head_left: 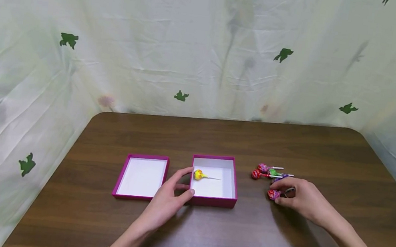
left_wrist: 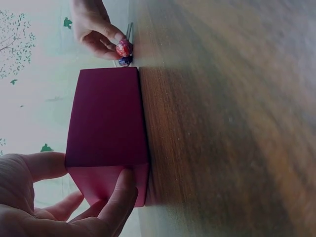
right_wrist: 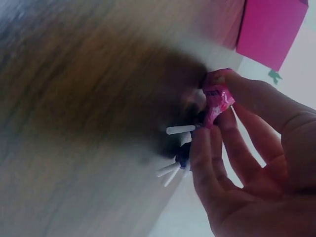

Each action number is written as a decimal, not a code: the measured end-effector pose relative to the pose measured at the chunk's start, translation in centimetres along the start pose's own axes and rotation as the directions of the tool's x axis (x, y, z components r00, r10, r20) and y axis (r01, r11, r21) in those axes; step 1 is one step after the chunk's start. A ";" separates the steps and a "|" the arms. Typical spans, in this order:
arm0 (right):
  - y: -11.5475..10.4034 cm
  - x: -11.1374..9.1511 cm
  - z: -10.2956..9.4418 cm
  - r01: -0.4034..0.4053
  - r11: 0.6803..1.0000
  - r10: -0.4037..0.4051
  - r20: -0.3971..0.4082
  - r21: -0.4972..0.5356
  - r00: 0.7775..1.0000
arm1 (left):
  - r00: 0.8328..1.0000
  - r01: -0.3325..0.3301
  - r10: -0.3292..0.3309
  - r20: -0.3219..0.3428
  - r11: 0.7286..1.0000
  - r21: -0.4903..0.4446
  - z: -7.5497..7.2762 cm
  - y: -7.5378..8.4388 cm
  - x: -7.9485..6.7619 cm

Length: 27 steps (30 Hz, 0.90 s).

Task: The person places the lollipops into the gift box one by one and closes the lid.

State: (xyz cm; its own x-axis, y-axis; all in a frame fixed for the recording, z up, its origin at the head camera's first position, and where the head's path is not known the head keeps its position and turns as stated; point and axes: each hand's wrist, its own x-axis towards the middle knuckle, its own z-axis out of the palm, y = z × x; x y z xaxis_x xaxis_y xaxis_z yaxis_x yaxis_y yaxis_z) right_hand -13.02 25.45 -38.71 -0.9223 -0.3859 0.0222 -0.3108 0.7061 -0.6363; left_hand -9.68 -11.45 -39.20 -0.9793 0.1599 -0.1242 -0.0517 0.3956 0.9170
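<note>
My right hand (head_left: 307, 201) pinches a red-and-pink wrapped lollipop (head_left: 273, 194) low over the table, at the near side of a small group of lollipops. In the right wrist view its pink wrapper (right_wrist: 217, 101) sits between the thumb and fingers. The left hand (head_left: 169, 201) touches the left wall of an open magenta box (head_left: 212, 202), its fingers spread along that side. Inside the box, on the white bottom, lies a yellow lollipop (head_left: 198, 174) with its stick pointing right. The left wrist view shows the fingertips against the box's side (left_wrist: 108, 118).
Left of the box lies a magenta-edged lid (head_left: 141, 177), white inside up. Several lollipops, among them a red one (head_left: 256, 174) and a green one (head_left: 273, 172), lie beyond the right hand. A pale leaf-patterned curtain (head_left: 198, 51) hangs behind the brown table (head_left: 83, 212).
</note>
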 end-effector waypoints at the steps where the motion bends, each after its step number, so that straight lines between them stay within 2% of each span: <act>1: 0.0 0.0 0.0 0.000 1.000 0.000 -0.005 -0.023 1.000 | 1.000 -0.002 0.002 0.000 1.000 -0.001 0.0 0.0 0.0; 6: 0.0 0.0 0.3 0.015 0.996 -0.018 -0.029 -0.090 0.999 | 1.000 -0.012 0.012 0.000 1.000 -0.003 0.0 -0.1 -0.1; 27: 0.3 0.0 0.6 0.079 0.990 -0.083 -0.024 -0.118 0.996 | 1.000 -0.013 0.013 0.002 1.000 -0.009 0.0 -0.3 0.1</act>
State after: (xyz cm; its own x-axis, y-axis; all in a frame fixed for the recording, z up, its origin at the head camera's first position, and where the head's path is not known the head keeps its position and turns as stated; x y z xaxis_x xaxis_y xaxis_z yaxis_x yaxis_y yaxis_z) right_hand -12.96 25.30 -39.36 -0.8986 -0.4287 0.0931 -0.4078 0.7382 -0.5373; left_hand -9.72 -11.59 -39.47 -0.9796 0.1666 -0.1126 -0.0404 0.3855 0.9218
